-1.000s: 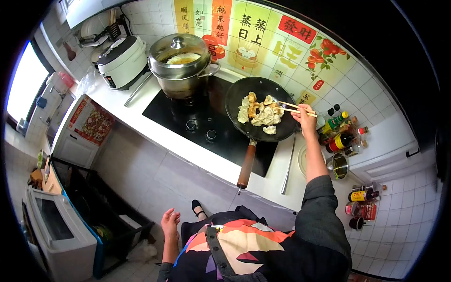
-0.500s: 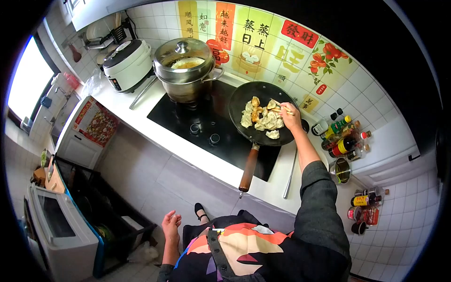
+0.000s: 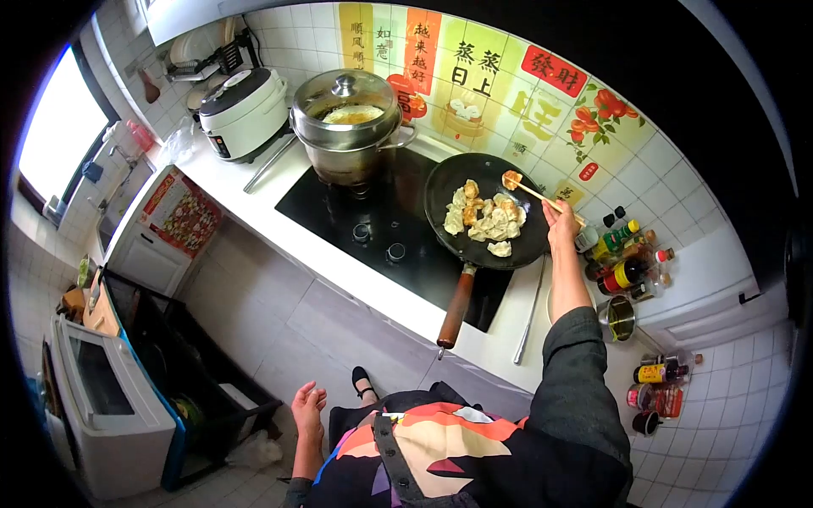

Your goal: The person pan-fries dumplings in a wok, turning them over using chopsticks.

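My right hand [image 3: 561, 227] is closed round a pair of wooden chopsticks [image 3: 537, 193]. At their tips is a browned dumpling [image 3: 511, 179], over the far right side of the black frying pan [image 3: 445, 182]. More dumplings [image 3: 500, 222], some pale and some golden brown, lie grouped in the middle of the pan. The pan rests on the right of the black cooktop, its wooden handle [image 3: 457, 309] pointing toward me. Low at my side hangs my left hand [image 3: 309, 408], fingers loosely curled and apart, with nothing in it.
A lidded steel steamer pot [image 3: 345, 135] stands on the cooktop [image 3: 330, 224], left of the pan. Farther left is a white rice cooker [image 3: 244, 114]. Several sauce bottles [image 3: 622, 275] and a metal bowl [image 3: 616, 320] are right of my forearm. A long metal utensil [image 3: 527, 326] lies beside the cooktop.
My right hand has moved right, drawing the chopsticks away from the pile. A browned dumpling is now at their tips near the pan's far rim. My left hand stays put.
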The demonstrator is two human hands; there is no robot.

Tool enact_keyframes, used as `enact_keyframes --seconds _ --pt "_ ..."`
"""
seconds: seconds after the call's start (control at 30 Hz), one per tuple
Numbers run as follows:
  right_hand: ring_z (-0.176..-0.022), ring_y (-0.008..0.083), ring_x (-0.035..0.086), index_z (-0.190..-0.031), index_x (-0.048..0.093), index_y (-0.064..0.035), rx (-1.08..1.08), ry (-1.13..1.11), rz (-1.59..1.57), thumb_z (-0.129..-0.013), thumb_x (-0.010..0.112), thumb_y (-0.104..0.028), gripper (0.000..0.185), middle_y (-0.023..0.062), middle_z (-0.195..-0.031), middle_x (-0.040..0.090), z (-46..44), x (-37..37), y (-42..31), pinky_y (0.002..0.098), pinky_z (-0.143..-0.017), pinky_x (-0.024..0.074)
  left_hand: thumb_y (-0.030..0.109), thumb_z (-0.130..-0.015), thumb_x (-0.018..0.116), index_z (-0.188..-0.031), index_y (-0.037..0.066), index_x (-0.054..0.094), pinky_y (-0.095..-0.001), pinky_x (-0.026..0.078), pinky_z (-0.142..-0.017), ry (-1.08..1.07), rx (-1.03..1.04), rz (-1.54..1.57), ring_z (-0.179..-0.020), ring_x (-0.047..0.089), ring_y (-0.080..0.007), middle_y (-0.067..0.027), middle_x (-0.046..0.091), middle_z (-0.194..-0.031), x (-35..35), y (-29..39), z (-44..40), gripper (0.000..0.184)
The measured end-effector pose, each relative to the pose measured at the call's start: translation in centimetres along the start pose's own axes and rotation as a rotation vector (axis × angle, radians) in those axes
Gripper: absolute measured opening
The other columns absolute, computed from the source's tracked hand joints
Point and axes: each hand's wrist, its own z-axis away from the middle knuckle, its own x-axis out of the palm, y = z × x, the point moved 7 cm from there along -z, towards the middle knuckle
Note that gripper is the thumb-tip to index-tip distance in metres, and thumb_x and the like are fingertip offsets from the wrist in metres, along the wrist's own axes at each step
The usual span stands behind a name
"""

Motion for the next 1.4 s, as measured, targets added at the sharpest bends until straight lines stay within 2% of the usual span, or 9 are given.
enact_keyframes --seconds 0.37,0.5,0.57,0.77,0.9,1.13,1.23,1.33,1.4 --pt "-0.073 0.0244 0.059 -0.089 0.045 0.0018 -0.014 -0.05 0.081 -0.078 0.046 -0.014 0.019 0.0184 -0.08 0.056 5.0 -3.2 -5.5 0.0274 -0.063 0.0505 0.006 -0.078 0.045 -0.098 0.004 0.048 -0.0196 0.041 -0.057 -0.107 -0.013 -0.05 -0.069 0.053 -0.0103 -0.0045 0.056 -0.077 2.6 0.6 -1.2 0.02" --pt "-0.075 0.023 0.059 -0.089 0.046 -0.0003 -0.091 0.043 0.104 -0.078 0.049 -0.018 0.021 0.0145 -0.085 0.056 9.2 -8.5 -10.3 0.0261 -0.063 0.0495 0.006 -0.078 0.045 -0.098 0.004 0.048 -0.0193 0.041 -0.057 -0.165 -0.015 -0.035 -0.068 0.053 -0.01 -0.0045 0.055 -0.076 3.9 0.8 -2.2 0.02" --pt "-0.07 0.0241 0.058 -0.087 0.046 0.0006 -0.135 0.124 0.134 -0.074 0.052 -0.016 0.022 0.0168 -0.082 0.055 11.9 -12.2 -12.0 0.0262 -0.062 0.0496 0.005 -0.078 0.045 -0.098 0.004 0.048 -0.0193 0.041 -0.057 -0.188 -0.024 -0.04 -0.068 0.052 -0.0099 -0.0045 0.055 -0.076 4.6 0.6 -2.5 0.02" --pt "-0.066 0.0254 0.059 -0.086 0.045 0.0029 -0.008 0.381 0.252 -0.075 0.048 -0.014 0.02 0.0156 -0.079 0.053 14.3 -25.8 -8.9 0.0284 -0.059 0.0508 0.006 -0.078 0.045 -0.098 0.004 0.048 -0.0193 0.041 -0.057 -0.25 -0.049 -0.08 -0.068 0.052 -0.0099 -0.0044 0.055 -0.077 6.9 0.5 -2.8 0.021" --pt "-0.063 0.0252 0.059 -0.086 0.045 0.0047 0.024 0.497 0.283 -0.076 0.047 -0.013 0.021 0.0162 -0.079 0.053 15.8 -28.8 -8.3 0.0287 -0.057 0.051 0.006 -0.078 0.046 -0.098 0.005 0.049 -0.0195 0.041 -0.058 -0.286 -0.041 -0.08 -0.068 0.053 -0.01 -0.0044 0.056 -0.076 7.8 0.6 -3.3 0.021" --pt "-0.063 0.0241 0.059 -0.087 0.044 0.004 -0.024 0.602 0.301 -0.077 0.047 -0.011 0.019 0.0161 -0.079 0.053 15.2 -29.5 -8.5 0.0283 -0.056 0.0509 0.007 -0.077 0.047 -0.098 0.005 0.049 -0.0202 0.041 -0.059 -0.294 -0.03 -0.093 -0.068 0.052 -0.0097 -0.004 0.056 -0.076 8.3 1.0 -3.3 0.021" --pt "-0.068 0.0205 0.059 -0.093 0.045 -0.0078 -0.039 0.496 0.468 -0.081 0.044 -0.015 0.014 0.0105 -0.083 0.054 14.7 -28.1 -10.2 0.0291 -0.062 0.0485 0.007 -0.077 0.047 -0.099 0.005 0.049 -0.0202 0.042 -0.059 -0.278 -0.025 -0.095 -0.068 0.053 -0.0099 -0.004 0.056 -0.077 8.0 1.0 -3.2 0.022" --pt "-0.067 0.0196 0.058 -0.093 0.046 -0.0077 -0.2 0.373 0.508 -0.08 0.046 -0.017 0.016 0.0097 -0.083 0.054 14.1 -24.5 -12.6 0.028 -0.06 0.048 0.006 -0.077 0.046 -0.099 0.005 0.049 -0.0202 0.042 -0.059 -0.255 -0.022 -0.07 -0.068 0.053 -0.01 -0.004 0.056 -0.077 7.3 0.8 -3.3 0.022" --pt "-0.068 0.0183 0.058 -0.094 0.046 -0.0078 -0.239 0.209 0.509 -0.08 0.049 -0.018 0.018 0.0082 -0.083 0.055 13.5 -18.4 -13.0 0.025 -0.059 0.047 0.006 -0.077 0.046 -0.099 0.005 0.049 -0.0203 0.042 -0.059 -0.245 -0.025 -0.054 -0.069 0.053 -0.0101 -0.004 0.056 -0.077 6.9 0.3 -3.4 0.022"
